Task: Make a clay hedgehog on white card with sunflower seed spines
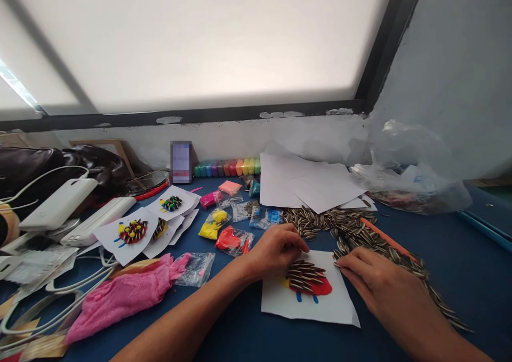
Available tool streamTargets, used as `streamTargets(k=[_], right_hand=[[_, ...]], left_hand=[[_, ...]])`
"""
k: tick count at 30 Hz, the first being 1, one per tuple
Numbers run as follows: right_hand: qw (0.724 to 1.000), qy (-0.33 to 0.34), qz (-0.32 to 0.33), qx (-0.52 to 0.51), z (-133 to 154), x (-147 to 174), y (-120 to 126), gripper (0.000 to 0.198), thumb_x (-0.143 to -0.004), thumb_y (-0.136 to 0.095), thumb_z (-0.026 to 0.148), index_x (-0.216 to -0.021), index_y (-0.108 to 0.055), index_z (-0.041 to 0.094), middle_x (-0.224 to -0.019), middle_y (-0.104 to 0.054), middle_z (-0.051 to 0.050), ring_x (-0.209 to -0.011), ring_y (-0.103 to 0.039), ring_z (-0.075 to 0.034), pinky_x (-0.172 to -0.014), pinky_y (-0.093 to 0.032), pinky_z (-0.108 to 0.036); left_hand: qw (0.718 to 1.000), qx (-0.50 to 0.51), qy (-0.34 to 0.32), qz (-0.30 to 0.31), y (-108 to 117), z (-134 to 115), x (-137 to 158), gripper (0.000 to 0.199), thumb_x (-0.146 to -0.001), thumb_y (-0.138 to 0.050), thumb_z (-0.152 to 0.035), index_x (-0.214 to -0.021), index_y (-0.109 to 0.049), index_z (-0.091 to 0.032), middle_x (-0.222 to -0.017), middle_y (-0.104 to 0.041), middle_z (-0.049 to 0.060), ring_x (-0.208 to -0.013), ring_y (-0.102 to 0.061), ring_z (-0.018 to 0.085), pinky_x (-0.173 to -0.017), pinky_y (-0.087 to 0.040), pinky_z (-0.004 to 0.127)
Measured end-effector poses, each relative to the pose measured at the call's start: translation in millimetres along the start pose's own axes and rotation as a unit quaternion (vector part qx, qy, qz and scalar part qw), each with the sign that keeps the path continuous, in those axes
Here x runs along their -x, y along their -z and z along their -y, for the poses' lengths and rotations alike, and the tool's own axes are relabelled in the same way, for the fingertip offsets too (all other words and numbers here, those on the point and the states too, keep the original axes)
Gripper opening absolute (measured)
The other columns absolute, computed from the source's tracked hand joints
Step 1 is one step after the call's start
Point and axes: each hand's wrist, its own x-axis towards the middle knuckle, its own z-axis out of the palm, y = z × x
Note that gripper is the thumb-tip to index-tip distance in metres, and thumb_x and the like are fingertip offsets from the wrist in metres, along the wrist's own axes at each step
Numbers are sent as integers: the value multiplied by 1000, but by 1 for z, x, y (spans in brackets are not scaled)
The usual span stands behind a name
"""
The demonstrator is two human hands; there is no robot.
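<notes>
A sheet of white paper (308, 311) lies in front of me with a clay figure on it. The figure has a red clay body (323, 288), a yellow part at its left and two blue legs (298, 297). Rows of striped sunflower seeds (307, 276) stick in the body. My left hand (276, 251) rests over the paper's upper left corner, fingers curled together; anything in them is hidden. At the paper's right edge, my right hand (374, 278) pinches a single sunflower seed (337, 254).
A pile of sunflower seeds (352, 228) spreads behind and right of the paper. Bags of yellow clay (214, 223) and red clay (234, 240) lie left, near finished pictures (132, 231). A pink cloth (124, 298), cables and a white power bank (58, 204) crowd the left side.
</notes>
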Motion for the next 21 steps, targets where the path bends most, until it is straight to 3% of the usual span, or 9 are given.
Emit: streamTargets(k=[6,14,21], right_hand=[[1000,-7,16,13,1,-2,8,38,-97,-34,30,-81,-69,29,-71,-65,-1,-58,-66,-17,-41,-46,-25],[977,-73,-15,-197,11,-6,22,17,-87,-55,32,-84,-71,30,-79,-74,3,-66,-71,-15,-53,-55,-22],[961,-105,6,-254,21,-8,22,16,-84,-58,30,-77,-72,28,-74,-75,4,-60,-69,-14,-51,-54,-20]], left_hand=[[1000,-2,-1,-4,0,1,1,18,-82,-59,-4,-85,-74,-13,-81,-58,3,-76,-56,12,-69,-44,23],[1000,-3,-1,-2,0,0,0,20,-80,-59,-2,-86,-74,-13,-80,-58,3,-74,-55,12,-67,-43,22],[1000,2,0,-2,0,1,0,20,-79,-59,-1,-86,-75,-12,-80,-58,3,-74,-55,12,-67,-42,22]])
